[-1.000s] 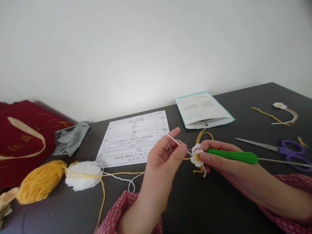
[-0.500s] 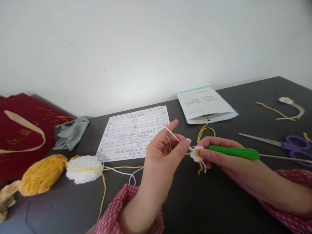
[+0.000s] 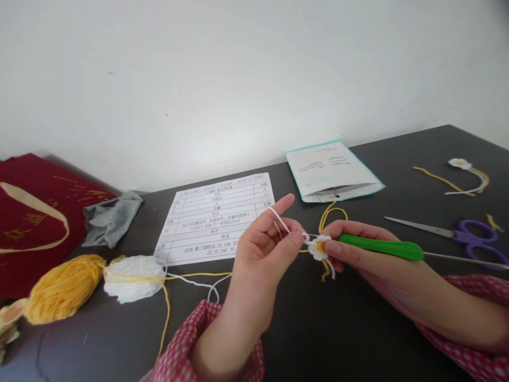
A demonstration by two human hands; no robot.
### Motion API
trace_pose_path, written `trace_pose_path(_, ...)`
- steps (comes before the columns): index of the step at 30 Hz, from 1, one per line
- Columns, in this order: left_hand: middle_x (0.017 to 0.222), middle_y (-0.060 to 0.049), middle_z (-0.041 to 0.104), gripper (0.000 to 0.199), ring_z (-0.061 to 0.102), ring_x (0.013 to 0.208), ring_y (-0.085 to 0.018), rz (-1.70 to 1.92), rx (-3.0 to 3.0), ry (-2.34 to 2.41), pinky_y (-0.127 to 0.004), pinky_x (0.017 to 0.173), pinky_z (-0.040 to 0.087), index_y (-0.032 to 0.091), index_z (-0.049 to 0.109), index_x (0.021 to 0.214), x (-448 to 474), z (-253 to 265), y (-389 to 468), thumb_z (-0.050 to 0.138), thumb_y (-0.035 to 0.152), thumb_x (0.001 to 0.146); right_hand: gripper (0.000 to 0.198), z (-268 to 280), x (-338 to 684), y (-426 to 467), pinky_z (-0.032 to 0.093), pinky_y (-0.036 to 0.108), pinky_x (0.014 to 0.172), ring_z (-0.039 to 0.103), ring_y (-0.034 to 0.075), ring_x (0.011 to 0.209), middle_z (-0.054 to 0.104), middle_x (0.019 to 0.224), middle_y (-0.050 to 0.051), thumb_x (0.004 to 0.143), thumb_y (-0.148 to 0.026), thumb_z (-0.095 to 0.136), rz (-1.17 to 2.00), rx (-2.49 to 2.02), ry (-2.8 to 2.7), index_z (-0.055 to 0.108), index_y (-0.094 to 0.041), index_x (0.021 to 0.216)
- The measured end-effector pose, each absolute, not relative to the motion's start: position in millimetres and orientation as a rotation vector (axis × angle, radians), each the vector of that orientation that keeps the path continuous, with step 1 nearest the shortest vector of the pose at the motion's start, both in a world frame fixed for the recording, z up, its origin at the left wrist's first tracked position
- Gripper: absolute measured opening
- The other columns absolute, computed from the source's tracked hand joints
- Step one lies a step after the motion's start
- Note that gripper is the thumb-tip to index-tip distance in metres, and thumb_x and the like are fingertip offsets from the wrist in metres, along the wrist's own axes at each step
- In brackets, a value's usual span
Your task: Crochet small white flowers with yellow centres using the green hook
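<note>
My left hand (image 3: 264,249) pinches white stitches at the edge of a small crochet flower (image 3: 318,248) between thumb and fingers. White yarn (image 3: 279,217) runs from this spot over its raised index finger. The flower has white petals, a yellow centre and short yarn tails hanging below. In my right hand (image 3: 353,246) is a crochet hook (image 3: 382,248) with a green handle, its metal shaft sticking out to the right. The right fingertips touch the flower. Part of the thin hook end shows above the petals; its tip is hidden at the left thumb.
On the dark table (image 3: 318,339) are a yellow yarn ball (image 3: 66,289), a white yarn ball (image 3: 133,284), a printed sheet (image 3: 210,223), an open pouch (image 3: 334,172), purple-handled scissors (image 3: 473,239) and another crochet flower (image 3: 460,164). A red bag (image 3: 35,212) and grey cloth (image 3: 113,217) lie left.
My left fingertips have shifted slightly down and left, and the thin hook end now shows between them and the flower. The flower has risen slightly. The whole view has shifted a little.
</note>
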State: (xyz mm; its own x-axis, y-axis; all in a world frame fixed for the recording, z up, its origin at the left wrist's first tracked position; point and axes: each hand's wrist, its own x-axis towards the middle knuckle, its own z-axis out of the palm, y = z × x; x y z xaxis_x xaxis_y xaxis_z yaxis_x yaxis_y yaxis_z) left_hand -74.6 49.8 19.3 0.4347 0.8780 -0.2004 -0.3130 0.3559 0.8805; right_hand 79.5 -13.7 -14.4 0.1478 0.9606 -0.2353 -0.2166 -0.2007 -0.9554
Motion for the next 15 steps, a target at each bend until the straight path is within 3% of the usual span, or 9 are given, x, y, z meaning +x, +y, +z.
trace_pose_path(5,0.071,0.003,0.061,0.038,0.051,0.069,-0.009,0.861,0.925,0.734,-0.020,0.072,0.045,0.025,0.074,0.112,-75.4,18.2,49.9,0.072,0.015,0.075,0.023,-14.2,80.9,-14.0,0.038,0.027,0.056,0.050,0.013,0.062,0.061,0.065,-0.002,0.076,-0.043,0.080,1.310,-1.252,-0.800,0.071,-0.022,0.073)
trace_pose_path(15,0.071,0.003,0.057,0.041,0.046,0.064,-0.009,0.911,1.053,0.766,-0.020,0.057,0.037,0.027,0.073,0.113,-74.1,16.3,46.9,0.064,0.009,0.077,0.021,-9.1,79.7,-14.5,0.039,0.026,0.056,0.052,0.013,0.062,0.062,0.065,-0.001,0.077,-0.040,0.080,1.271,-1.242,-0.784,0.071,-0.021,0.071)
